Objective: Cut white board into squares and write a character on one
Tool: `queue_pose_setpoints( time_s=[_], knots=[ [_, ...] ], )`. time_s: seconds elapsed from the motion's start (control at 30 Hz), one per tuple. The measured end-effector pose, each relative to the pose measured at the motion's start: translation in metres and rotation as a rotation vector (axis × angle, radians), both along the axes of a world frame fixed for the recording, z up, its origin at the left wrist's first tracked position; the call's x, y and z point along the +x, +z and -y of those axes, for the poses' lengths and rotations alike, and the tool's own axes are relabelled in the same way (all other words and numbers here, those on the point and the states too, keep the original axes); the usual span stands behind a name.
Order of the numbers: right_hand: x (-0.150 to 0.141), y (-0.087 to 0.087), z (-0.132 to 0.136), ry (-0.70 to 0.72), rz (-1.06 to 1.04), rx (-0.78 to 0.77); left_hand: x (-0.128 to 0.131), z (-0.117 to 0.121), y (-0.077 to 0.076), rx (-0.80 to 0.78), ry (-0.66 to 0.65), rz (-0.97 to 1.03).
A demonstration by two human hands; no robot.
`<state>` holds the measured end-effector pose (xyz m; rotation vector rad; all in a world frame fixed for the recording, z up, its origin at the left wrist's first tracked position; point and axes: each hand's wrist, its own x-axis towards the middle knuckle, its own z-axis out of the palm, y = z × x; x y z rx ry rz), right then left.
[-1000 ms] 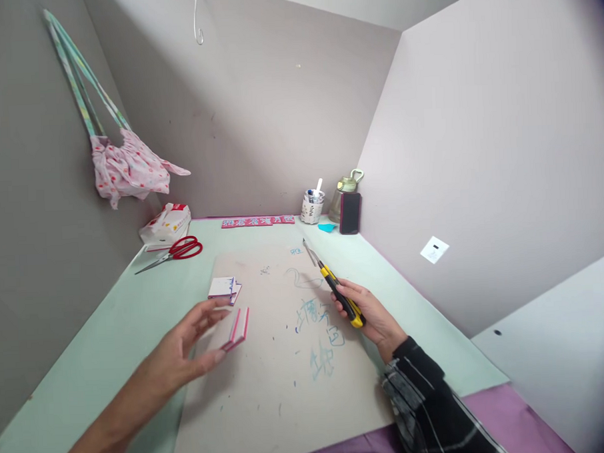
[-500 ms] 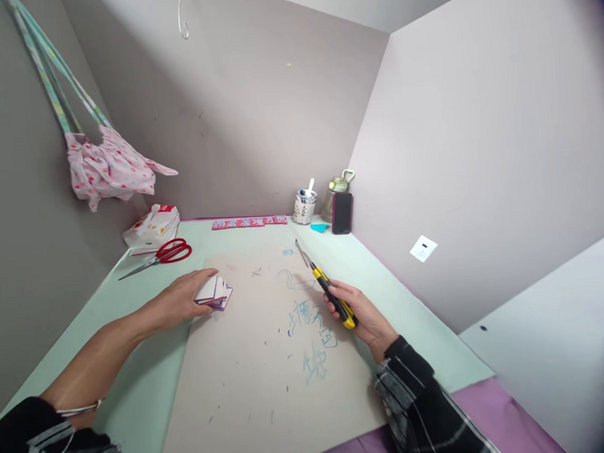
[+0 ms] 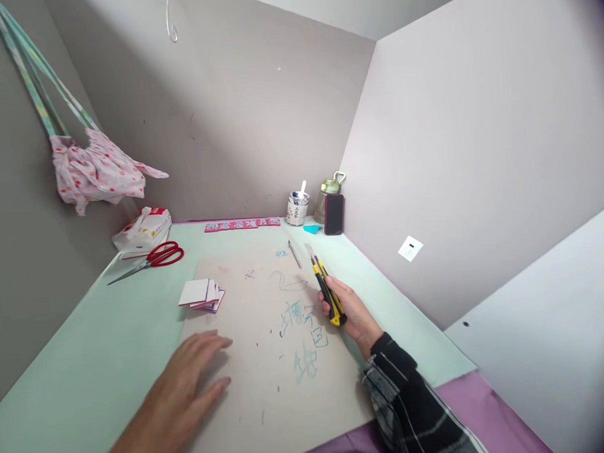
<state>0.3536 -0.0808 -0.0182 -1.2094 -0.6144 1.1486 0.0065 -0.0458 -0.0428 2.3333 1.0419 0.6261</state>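
Note:
My left hand hovers over the near left part of a grey board, fingers spread and holding nothing. Beyond its fingertips a small stack of white cards with coloured edges lies slightly fanned at the board's left edge. In my right hand is a yellow and black utility knife, its blade showing and pointing away from me. A thin metal pen-like tool rests on the board just left of the blade. Blue and grey marker writing covers the middle of the board.
Red-handled scissors and a tissue pack lie at the back left. Along the wall stand a lettered pink strip, a pen jar, a green bottle and a phone. A pink cloth bag hangs left.
My left hand has let go of the card stack and pulled back toward me, opening. The knife in my right hand has turned more upright, away from the thin metal tool. The view has shifted slightly.

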Motion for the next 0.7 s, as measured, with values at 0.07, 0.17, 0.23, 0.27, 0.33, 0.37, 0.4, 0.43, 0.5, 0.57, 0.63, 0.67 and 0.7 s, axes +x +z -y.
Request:
queue_pose_setpoints(
  time_s=[0.07, 0.17, 0.23, 0.27, 0.33, 0.37, 0.4, 0.43, 0.5, 0.57, 0.63, 0.67, 0.7],
  knots=[
    [0.003, -0.002, -0.001, -0.028, 0.013, -0.025, -0.004, 0.021, -0.022, 0.056, 0.02, 0.011],
    [0.007, -0.005, -0.002, -0.056, 0.04, -0.045, -0.005, 0.037, -0.038, 0.101, 0.082, 0.03],
    [0.007, -0.006, -0.003, -0.066, 0.055, -0.039, -0.004, 0.038, -0.038, 0.095, 0.123, 0.026],
    [0.008, -0.006, -0.003, -0.068, 0.059, -0.035, -0.004, 0.038, -0.035, 0.09, 0.134, 0.021],
    [0.008, -0.006, -0.003, -0.069, 0.059, -0.031, -0.003, 0.037, -0.03, 0.093, 0.135, 0.015],
    [0.008, -0.006, -0.003, -0.069, 0.057, -0.028, -0.003, 0.037, -0.027, 0.098, 0.133, 0.014],
    [0.007, -0.006, -0.004, -0.07, 0.054, -0.025, -0.003, 0.037, -0.026, 0.103, 0.13, 0.012],
    [0.007, -0.006, -0.004, -0.07, 0.051, -0.02, -0.003, 0.037, -0.025, 0.111, 0.132, 0.016],
    [0.006, -0.004, -0.004, -0.077, 0.049, -0.004, -0.003, 0.037, -0.027, 0.123, 0.147, 0.028],
    [0.005, -0.002, -0.004, -0.092, 0.054, 0.021, -0.005, 0.035, -0.034, 0.13, 0.154, 0.05],
    [0.005, 0.0, -0.005, -0.115, 0.064, 0.045, -0.008, 0.031, -0.046, 0.138, 0.143, 0.083],
    [0.005, 0.0, -0.006, -0.129, 0.071, 0.056, -0.009, 0.028, -0.053, 0.147, 0.131, 0.103],
    [0.006, 0.001, -0.006, -0.145, 0.078, 0.063, -0.011, 0.026, -0.059, 0.16, 0.124, 0.129]
  ],
)
